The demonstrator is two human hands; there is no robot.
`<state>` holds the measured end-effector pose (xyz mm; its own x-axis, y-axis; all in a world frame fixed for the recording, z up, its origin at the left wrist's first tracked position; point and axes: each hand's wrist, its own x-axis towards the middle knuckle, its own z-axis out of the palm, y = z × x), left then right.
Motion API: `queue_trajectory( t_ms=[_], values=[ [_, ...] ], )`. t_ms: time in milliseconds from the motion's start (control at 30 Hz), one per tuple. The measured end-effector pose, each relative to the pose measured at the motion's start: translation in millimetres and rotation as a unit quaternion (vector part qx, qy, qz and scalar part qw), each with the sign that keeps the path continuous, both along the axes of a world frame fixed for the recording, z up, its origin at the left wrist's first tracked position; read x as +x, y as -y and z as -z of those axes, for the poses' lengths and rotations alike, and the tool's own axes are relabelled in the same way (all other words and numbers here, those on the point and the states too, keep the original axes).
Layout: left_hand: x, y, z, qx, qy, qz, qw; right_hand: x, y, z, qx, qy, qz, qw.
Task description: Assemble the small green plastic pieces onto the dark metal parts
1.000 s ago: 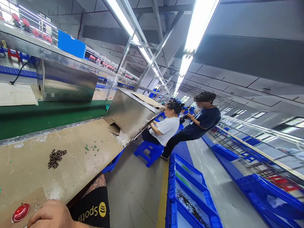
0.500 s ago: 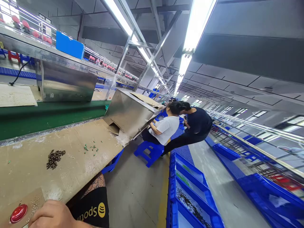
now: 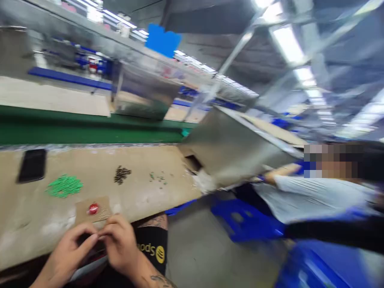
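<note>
My left hand (image 3: pixel 69 249) and my right hand (image 3: pixel 119 243) meet at the near edge of the tan workbench (image 3: pixel 150 196), fingertips pinched together around something small that the blur hides. Just beyond them a red button-like part (image 3: pixel 93 208) lies on a small brown card (image 3: pixel 91 211). Further out on the bench are a heap of green pieces (image 3: pixel 64 186), a heap of dark pieces (image 3: pixel 121 174) and a few scattered green bits (image 3: pixel 159 178). A black phone (image 3: pixel 32 165) lies at the far left.
A green conveyor belt (image 3: pixel 75 130) runs behind the bench under metal housings (image 3: pixel 144 94). A slanted steel hood (image 3: pixel 234 146) stands at the bench's right end. A seated person in a white shirt (image 3: pixel 312 196) is on the right, by blue stools (image 3: pixel 243 220) and crates.
The view has swung left and down, with heavy blur. Both hands now show together at the bench edge; before only one hand was at the bottom. The green heap and phone came into view.
</note>
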<state>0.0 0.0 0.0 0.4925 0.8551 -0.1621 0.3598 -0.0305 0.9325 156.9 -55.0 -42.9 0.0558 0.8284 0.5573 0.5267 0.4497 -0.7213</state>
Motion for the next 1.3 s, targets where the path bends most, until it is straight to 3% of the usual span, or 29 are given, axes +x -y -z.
queue_trajectory(
  t_ms=[100, 200, 300, 467, 600, 767, 933, 1300],
  values=[
    [-6, 8, 5.3, -0.014, 0.034, 0.008, 0.999, 11, 5, -13.3, -0.018, -0.041, -0.031, 0.998],
    [-9, 3, 8.6, 0.015, 0.007, -0.008, 1.000, 17, 2, -9.1, -0.041, -0.056, -0.051, 0.996],
    [-21, -15, 15.2, 0.081, -0.074, -0.051, 0.993, 25, -3, 1.6, -0.055, -0.038, -0.024, 0.997],
    [-48, -62, 43.8, 0.253, -0.260, -0.097, 0.927, 46, -23, 27.5, -0.072, 0.003, 0.019, 0.997],
    [-51, -86, 63.3, 0.285, -0.314, -0.114, 0.899, 56, -38, 45.6, -0.081, 0.020, 0.036, 0.996],
    [-39, -92, 71.7, 0.305, -0.358, -0.139, 0.871, 58, -43, 51.0, -0.097, 0.022, 0.027, 0.995],
    [-35, -95, 76.0, 0.318, -0.366, -0.155, 0.861, 53, -44, 46.9, -0.115, 0.024, 0.013, 0.993],
    [-42, -96, 88.3, 0.349, -0.263, -0.181, 0.881, 37, -53, 33.7, -0.138, 0.048, -0.056, 0.988]
  ],
)
